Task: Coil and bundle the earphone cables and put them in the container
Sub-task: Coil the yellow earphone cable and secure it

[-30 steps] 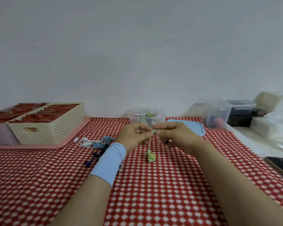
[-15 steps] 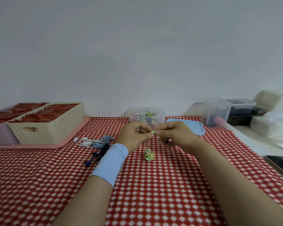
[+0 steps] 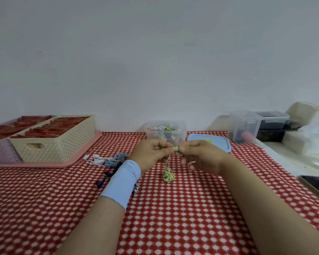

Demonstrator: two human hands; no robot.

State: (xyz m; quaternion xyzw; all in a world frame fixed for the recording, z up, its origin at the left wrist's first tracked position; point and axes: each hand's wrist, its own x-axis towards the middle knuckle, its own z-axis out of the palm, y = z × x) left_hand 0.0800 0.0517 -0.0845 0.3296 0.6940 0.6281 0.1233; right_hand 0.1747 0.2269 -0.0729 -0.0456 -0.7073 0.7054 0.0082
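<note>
We hold both hands together over the middle of the bench (image 3: 173, 227), just in front of the clear container (image 3: 181, 136), which stands open with coiled earphones inside. Our left hand (image 3: 151, 153) and right hand (image 3: 201, 157) have their fingers curled, and both pinch the green earbud (image 3: 175, 148) between their fingertips.

There is bare checked cloth in front of the hands and to both sides near us. On the left, the loose earphones (image 3: 107, 160) lie beside our left wrist, with the pink tray (image 3: 81, 157) and cream basket (image 3: 63, 144) beyond them. On the right, the blue lid (image 3: 220, 145) lies flat beside the container. The cloth's edge runs slantwise on that side, and a phone (image 3: 317, 184) lies just past it.

The yellow-green cable (image 3: 168, 174) hangs from the pinch, its long axis close to upright. It ends in a loose tangle low by the cloth. We cannot tell whether the tangle touches the cloth.
</note>
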